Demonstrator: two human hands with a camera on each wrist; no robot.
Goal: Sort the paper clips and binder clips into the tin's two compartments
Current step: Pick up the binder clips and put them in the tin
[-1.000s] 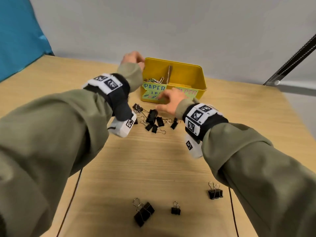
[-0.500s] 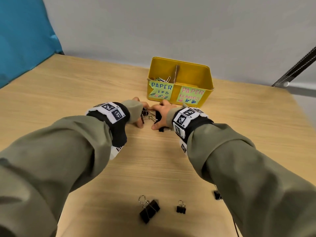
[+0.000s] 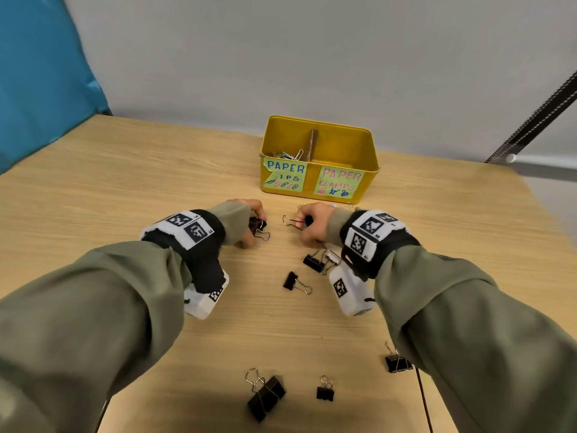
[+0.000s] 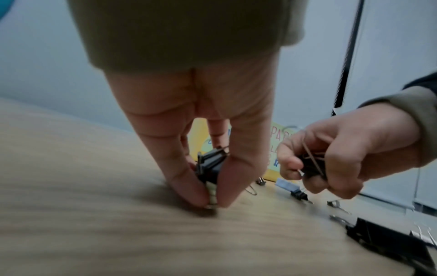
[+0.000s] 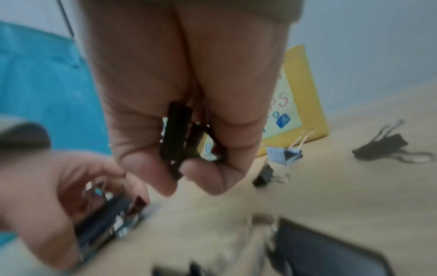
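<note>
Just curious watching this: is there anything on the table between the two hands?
In the head view, the table between the left hand and right hand is bare wood; only wire handles of the binder clips each grips poke into it.

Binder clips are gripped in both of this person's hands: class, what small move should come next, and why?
Probably lift both hands to the yellow tin and drop the clips into its right compartment, labelled PAPER CLAMPS. The left hand and right hand each grip black binder clips, and that side looks unfilled, while paper clips lie in the left one.
</note>
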